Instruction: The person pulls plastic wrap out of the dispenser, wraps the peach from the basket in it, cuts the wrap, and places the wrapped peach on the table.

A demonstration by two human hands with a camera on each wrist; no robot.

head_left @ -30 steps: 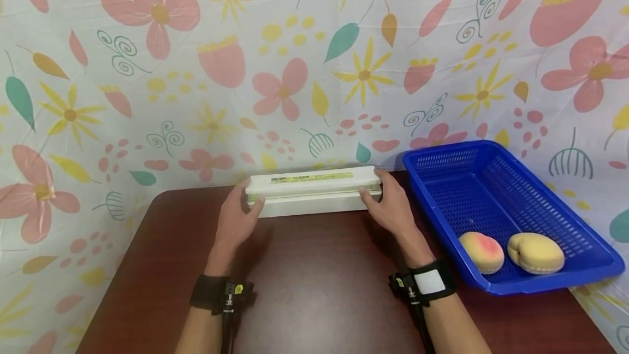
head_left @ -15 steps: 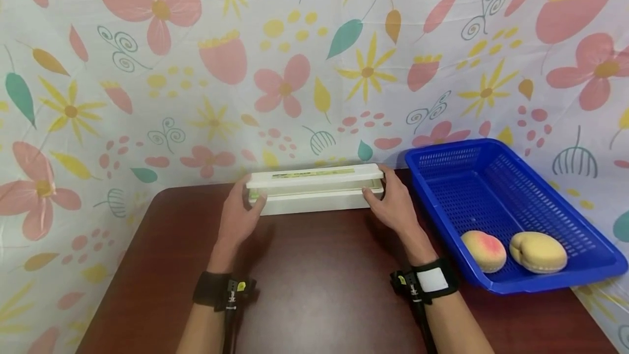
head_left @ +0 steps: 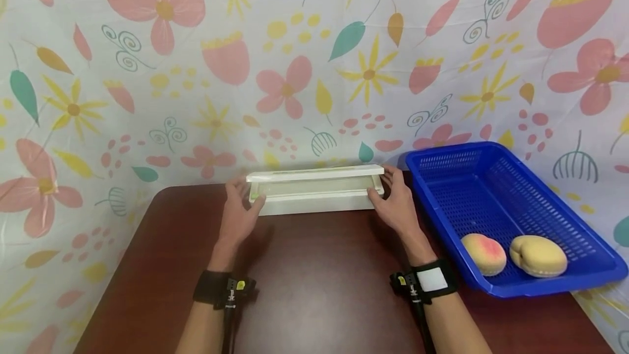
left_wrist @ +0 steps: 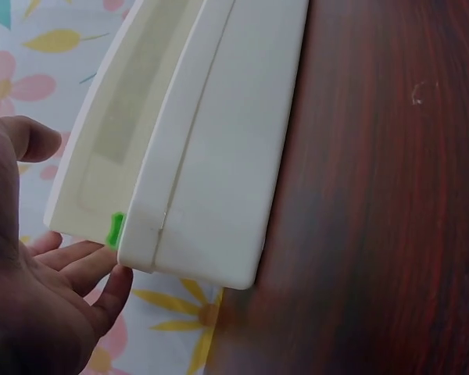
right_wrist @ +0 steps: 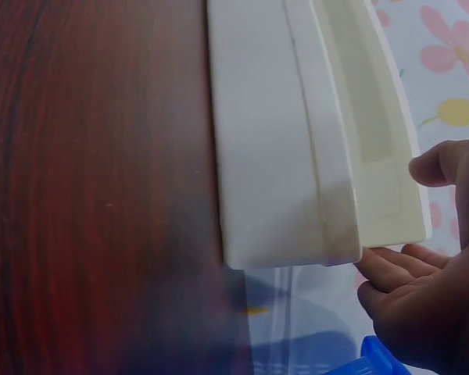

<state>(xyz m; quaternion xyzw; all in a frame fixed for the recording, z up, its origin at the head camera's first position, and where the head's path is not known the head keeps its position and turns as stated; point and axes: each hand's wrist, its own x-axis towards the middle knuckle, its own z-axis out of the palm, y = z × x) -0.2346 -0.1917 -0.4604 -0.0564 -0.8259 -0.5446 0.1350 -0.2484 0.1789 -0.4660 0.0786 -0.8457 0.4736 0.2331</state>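
A long white lidded box [head_left: 314, 204] lies at the far side of the table, its lid [head_left: 314, 172] tilted up at the front with a gap showing the pale inside. My left hand [head_left: 239, 209] is at the box's left end, its fingers touching the end near a small green slider [left_wrist: 116, 230] in the left wrist view. My right hand [head_left: 395, 204] is at the right end in the same way, its fingertips [right_wrist: 384, 266] against the end in the right wrist view. Each thumb stands apart from the fingers.
A blue plastic basket [head_left: 442, 223] stands to the right of the box, close to my right hand. Inside it lie a peach [head_left: 484, 254] with a red blush and a yellowish peach-shaped fruit [head_left: 538, 255]. A flowered cloth [head_left: 304, 70] hangs behind the dark wooden table [head_left: 314, 277].
The lid's front edge has risen and the lid has tipped backward, widening the gap and hiding the label on its top. Both hands have stayed at the box's ends.
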